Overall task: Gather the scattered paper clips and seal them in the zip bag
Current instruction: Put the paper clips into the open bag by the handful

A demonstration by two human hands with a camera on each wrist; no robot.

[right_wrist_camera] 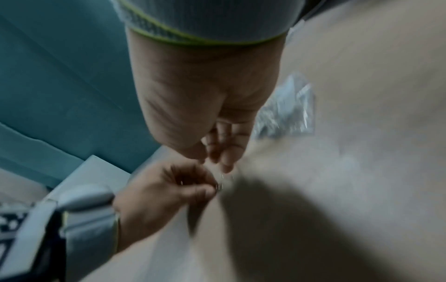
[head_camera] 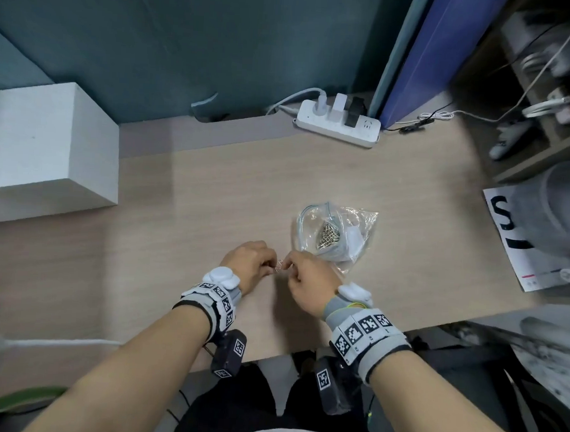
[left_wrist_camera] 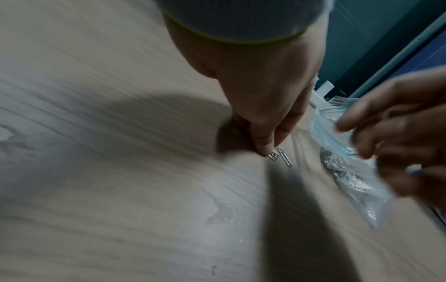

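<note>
On the wooden desk (head_camera: 211,205) lies a clear zip bag (head_camera: 359,226) with its blue-edged mouth open and a heap of silver paper clips (head_camera: 329,238) inside. Just in front of it both hands meet over two loose paper clips (head_camera: 278,267). The left wrist view shows one longer clip (left_wrist_camera: 285,158) lying flat and a smaller one (left_wrist_camera: 273,155) under my left hand (left_wrist_camera: 265,149), whose fingertips pinch it against the desk. My right hand (head_camera: 287,266) hovers close by, fingers loose and apart (left_wrist_camera: 386,137), holding nothing I can see. The right wrist view is blurred.
A white box (head_camera: 42,150) stands at the left, a power strip (head_camera: 338,126) with plugs at the back. A printed sheet (head_camera: 523,248) and cluttered shelves (head_camera: 547,97) fill the right. A white cable (head_camera: 55,342) runs along the near left edge.
</note>
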